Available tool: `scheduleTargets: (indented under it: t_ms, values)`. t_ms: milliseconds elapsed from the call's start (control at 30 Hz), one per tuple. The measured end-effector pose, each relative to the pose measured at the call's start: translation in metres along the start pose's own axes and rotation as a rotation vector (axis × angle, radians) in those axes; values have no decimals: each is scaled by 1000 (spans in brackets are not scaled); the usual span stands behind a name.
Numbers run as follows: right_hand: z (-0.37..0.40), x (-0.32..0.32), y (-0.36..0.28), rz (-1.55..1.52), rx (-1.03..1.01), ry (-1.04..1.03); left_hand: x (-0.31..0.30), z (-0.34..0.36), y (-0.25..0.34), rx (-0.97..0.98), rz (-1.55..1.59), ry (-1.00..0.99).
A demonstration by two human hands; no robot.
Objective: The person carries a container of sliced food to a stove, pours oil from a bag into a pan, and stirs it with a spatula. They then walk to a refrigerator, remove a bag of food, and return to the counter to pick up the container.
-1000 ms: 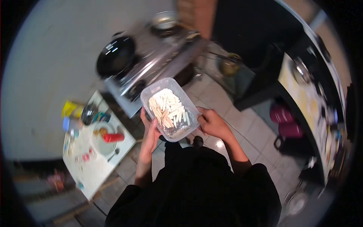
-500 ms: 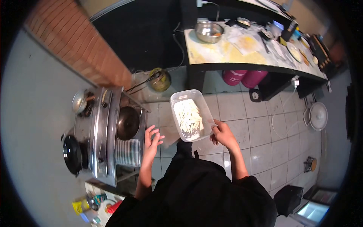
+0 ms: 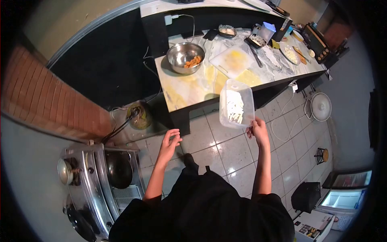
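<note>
My right hand point(image 3: 259, 133) grips the near right corner of a clear plastic container point(image 3: 248, 105), holding it out in front at the counter's front edge. Pale cut sticks, like raw fries, and white powder point(image 3: 234, 105) lie inside it. My left hand point(image 3: 168, 144) is raised over the floor, fingers apart and slightly bent, with nothing in it. Beyond the container is the marble-topped counter point(image 3: 181, 90), where a steel bowl point(image 3: 177, 67) holds orange pieces point(image 3: 193, 61). Right of the bowl is a yellow-stained white cutting board point(image 3: 225, 60), with a knife point(image 3: 256, 57) beside it.
A metal stove point(image 3: 90, 169) with pans stands at lower left, a dark wok point(image 3: 119, 171) on its shelf side. A gas cylinder point(image 3: 139, 117) sits by the brick pillar. At right are a white lid point(image 3: 321, 106), a small stool point(image 3: 321, 155) and a white cable point(image 3: 274, 128) on the tiles.
My view has turned and moved closer to the counter. The container in my right hand now overlaps the counter's edge. My left hand stays empty, and the stove has shifted lower left.
</note>
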State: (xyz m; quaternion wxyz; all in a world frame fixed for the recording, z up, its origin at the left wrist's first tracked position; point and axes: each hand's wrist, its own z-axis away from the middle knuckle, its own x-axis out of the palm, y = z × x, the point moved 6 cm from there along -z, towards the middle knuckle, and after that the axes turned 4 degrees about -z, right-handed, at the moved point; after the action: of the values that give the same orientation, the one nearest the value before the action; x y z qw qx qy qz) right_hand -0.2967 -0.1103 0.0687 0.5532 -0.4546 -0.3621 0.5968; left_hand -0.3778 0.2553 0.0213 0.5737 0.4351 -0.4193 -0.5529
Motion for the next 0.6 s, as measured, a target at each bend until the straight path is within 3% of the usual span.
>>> scheduleTargets:
  t_ms: [233, 433, 600]
  values:
    - [-94, -22, -3, -176, 23, 173, 34, -80, 35, -4, -100, -231]
    - [-196, -44, -5, -137, -20, 127, 76, -129, 48, -15, -141, -222]
    - [-297, -59, -4, -26, -102, 65, 148, -160, 72, -6, -120, -214]
